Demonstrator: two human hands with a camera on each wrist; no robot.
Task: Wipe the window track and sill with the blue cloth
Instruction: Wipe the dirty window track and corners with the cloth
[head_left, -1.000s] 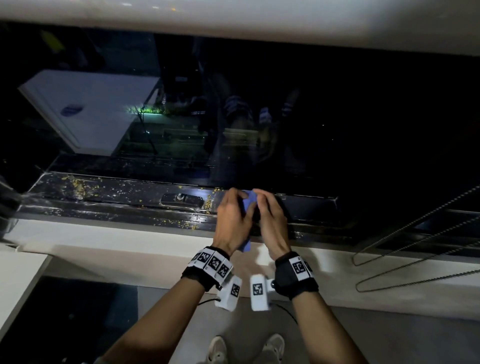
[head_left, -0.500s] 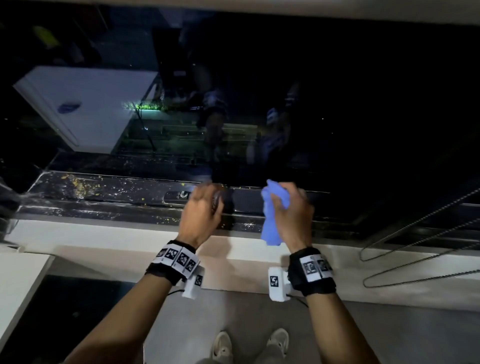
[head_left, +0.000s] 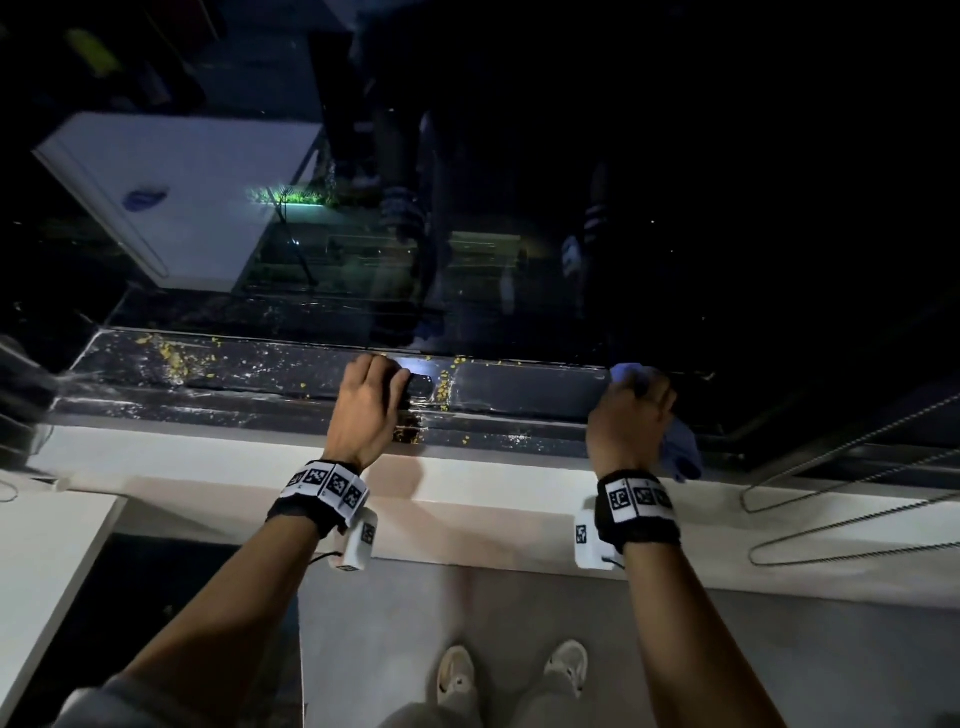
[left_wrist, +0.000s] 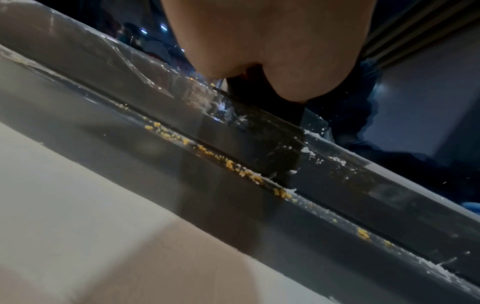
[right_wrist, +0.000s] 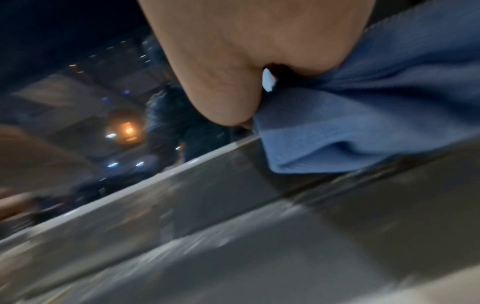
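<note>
The dark window track (head_left: 249, 395) runs left to right under the black glass, strewn with yellow crumbs (head_left: 176, 358) and white dust. Below it lies the pale sill (head_left: 208, 457). My right hand (head_left: 644, 389) grips the bunched blue cloth (head_left: 680, 452) at the right end of the track. In the right wrist view the blue cloth (right_wrist: 363, 123) hangs from my fist onto the grey rail. My left hand (head_left: 384, 382) sits mid-track with its fingers curled over the black latch (head_left: 422, 387). The left wrist view shows crumbs (left_wrist: 233, 162) along the track groove (left_wrist: 337, 185); the fingertips are hidden.
Bent wire rods (head_left: 857, 499) lie on the sill at the right. A white counter edge (head_left: 41, 561) juts in at the lower left. The glass (head_left: 519, 208) reflects a white appliance and the room. My shoes (head_left: 511, 670) stand on the grey floor below.
My hands were together on the cloth at mid-track. The right hand has carried the cloth far to the right along the track, and the left hand has settled on the latch.
</note>
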